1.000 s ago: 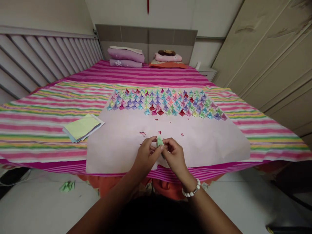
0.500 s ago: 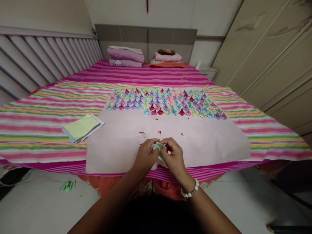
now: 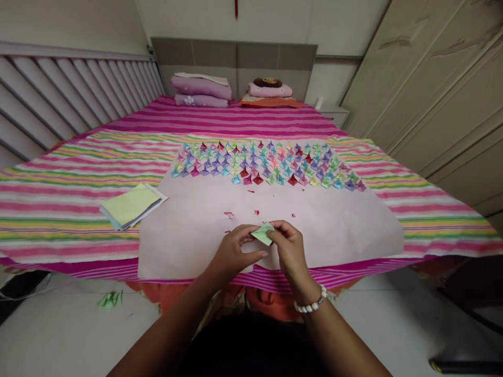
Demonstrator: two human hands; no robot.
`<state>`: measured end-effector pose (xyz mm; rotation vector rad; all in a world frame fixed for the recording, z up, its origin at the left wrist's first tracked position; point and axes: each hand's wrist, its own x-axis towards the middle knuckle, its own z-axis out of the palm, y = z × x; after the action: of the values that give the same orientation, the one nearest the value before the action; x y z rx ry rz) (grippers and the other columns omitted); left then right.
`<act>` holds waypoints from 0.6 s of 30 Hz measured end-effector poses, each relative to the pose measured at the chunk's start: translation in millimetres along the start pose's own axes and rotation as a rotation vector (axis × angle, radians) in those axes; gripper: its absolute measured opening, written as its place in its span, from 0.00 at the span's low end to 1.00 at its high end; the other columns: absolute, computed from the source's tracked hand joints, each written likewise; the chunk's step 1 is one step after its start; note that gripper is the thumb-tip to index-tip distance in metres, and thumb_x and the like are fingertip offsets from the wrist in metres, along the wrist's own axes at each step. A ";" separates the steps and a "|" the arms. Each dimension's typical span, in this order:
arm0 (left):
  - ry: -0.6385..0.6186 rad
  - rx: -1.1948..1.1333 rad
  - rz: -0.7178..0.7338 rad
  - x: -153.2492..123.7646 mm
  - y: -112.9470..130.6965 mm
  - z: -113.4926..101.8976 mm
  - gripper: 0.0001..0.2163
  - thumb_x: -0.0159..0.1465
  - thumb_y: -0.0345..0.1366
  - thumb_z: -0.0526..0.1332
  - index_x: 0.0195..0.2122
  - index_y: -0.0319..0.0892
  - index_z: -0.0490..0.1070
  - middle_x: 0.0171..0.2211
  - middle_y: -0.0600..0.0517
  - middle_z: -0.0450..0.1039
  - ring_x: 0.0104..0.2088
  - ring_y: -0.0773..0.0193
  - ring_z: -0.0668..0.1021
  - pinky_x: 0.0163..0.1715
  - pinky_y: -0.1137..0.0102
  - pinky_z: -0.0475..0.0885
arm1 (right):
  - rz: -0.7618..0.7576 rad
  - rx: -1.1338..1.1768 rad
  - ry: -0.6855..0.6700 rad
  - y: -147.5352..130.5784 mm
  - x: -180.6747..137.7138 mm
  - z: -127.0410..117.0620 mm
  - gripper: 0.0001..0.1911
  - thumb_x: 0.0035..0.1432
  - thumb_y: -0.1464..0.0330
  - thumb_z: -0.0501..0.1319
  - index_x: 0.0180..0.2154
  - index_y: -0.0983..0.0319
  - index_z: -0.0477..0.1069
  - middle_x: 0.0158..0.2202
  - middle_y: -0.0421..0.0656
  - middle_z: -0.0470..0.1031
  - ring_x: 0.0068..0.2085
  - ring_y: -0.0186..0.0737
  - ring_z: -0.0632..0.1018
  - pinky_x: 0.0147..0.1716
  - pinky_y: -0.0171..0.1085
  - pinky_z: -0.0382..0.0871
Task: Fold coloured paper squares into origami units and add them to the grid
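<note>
A light green folded paper is pinched between the thumb and fingers of my right hand, which has a white beaded bracelet at the wrist. My left hand is open at the paper's left side. Its fingertips reach the paper's edge, while its thumb stands apart below. Beneath both hands spreads a large pale pink sheet. Several rows of small folded paper pieces in many colours cover the sheet's far part.
A stack of coloured paper lies left of the sheet on the striped bedspread. Small red scraps or marks dot the sheet. Crumpled green paper is on the floor. Folded bedding sits by the headboard.
The green paper has turned to show a flat face. My left thumb has come off it and spread away from the fingers. My right hand has shifted slightly right, still pinching it.
</note>
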<state>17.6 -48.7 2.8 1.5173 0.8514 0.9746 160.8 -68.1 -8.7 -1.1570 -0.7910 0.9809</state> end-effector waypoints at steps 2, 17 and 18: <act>0.028 0.065 0.050 0.0 0.7 -0.1 0.16 0.49 0.30 0.69 0.41 0.40 0.76 0.41 0.47 0.75 0.42 0.58 0.78 0.45 0.65 0.72 | 0.003 0.021 -0.019 -0.8 -1.2 0.8 0.04 0.43 0.71 0.64 0.26 0.61 0.76 0.20 0.35 0.70 0.23 0.33 0.67 0.25 0.33 0.61; 0.183 -0.366 -0.268 3.9 1.5 -11.5 0.18 0.51 0.30 0.64 0.44 0.42 0.75 0.51 0.45 0.74 0.52 0.54 0.73 0.47 0.63 0.69 | -0.178 -0.041 -0.171 -5.7 -4.1 -4.4 0.04 0.49 0.69 0.65 0.31 0.57 0.78 0.37 0.43 0.76 0.36 0.40 0.73 0.35 0.38 0.68; 0.174 -0.433 -0.292 4.3 3.4 -12.0 0.17 0.52 0.31 0.63 0.45 0.43 0.75 0.53 0.45 0.72 0.53 0.54 0.73 0.47 0.63 0.69 | -0.214 -0.051 -0.193 -6.4 -4.5 -5.1 0.04 0.50 0.70 0.65 0.31 0.57 0.78 0.40 0.44 0.75 0.39 0.41 0.74 0.37 0.38 0.68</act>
<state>8.5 -40.5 7.6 0.9217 0.8869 1.0035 165.0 -74.8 -3.8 -1.0070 -1.0769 0.9058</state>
